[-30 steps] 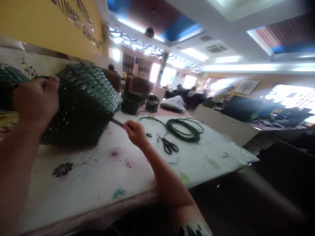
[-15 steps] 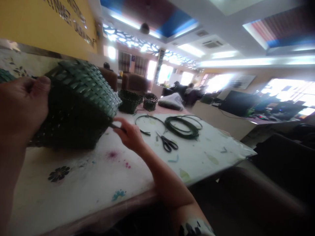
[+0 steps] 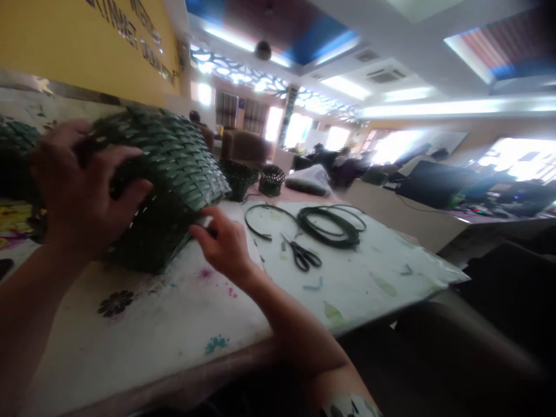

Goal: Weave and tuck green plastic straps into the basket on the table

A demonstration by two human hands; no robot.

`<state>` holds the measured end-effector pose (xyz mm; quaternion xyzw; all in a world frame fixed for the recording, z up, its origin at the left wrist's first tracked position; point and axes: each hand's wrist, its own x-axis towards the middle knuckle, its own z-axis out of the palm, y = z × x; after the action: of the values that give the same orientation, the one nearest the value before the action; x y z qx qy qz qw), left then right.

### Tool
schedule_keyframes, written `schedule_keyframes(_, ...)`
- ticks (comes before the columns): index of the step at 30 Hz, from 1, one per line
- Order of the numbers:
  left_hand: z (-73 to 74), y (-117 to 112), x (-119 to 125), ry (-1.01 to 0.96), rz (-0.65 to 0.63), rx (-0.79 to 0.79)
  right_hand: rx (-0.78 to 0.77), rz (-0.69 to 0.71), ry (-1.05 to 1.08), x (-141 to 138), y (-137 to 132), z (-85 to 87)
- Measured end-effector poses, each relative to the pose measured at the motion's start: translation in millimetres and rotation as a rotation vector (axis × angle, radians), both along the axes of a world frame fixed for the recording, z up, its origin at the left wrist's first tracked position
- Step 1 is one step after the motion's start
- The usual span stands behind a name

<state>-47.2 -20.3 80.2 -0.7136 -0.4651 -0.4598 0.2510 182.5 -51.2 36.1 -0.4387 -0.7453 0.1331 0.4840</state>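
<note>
A dark green woven basket point(image 3: 174, 174) lies tipped on its side on the white patterned table point(image 3: 174, 324). My left hand point(image 3: 82, 185) rests on the basket's near side with fingers spread over the weave. My right hand point(image 3: 223, 243) is at the basket's lower right corner, fingers pinched on a thin strip coming out of the weave; the strip itself is mostly hidden and blurred.
Black scissors point(image 3: 302, 255), a coil of green strapping point(image 3: 330, 226) and a loose curved strip point(image 3: 260, 217) lie on the table to the right. Two smaller woven baskets point(image 3: 260, 179) stand further back. People sit in the far background.
My left hand shifted from gripping the basket's rim to lying spread on its side. My right hand moved in toward the basket's corner, and the visible strip got shorter.
</note>
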Motion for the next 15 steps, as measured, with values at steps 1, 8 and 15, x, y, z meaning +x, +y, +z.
schedule_keyframes(1, -1.6, -4, 2, 0.045, -0.013, 0.021, -0.014, 0.001, 0.017, 0, 1, 1.8)
schedule_keyframes(8, -9.4, -7, 8, 0.070, 0.006, -0.036, -0.096, 0.030, 0.073, 7, 19, 12.3)
schedule_keyframes(15, -16.2, -3, 13, 0.016, 0.058, -0.123, -0.175, 0.121, 0.059, 16, 30, 18.7)
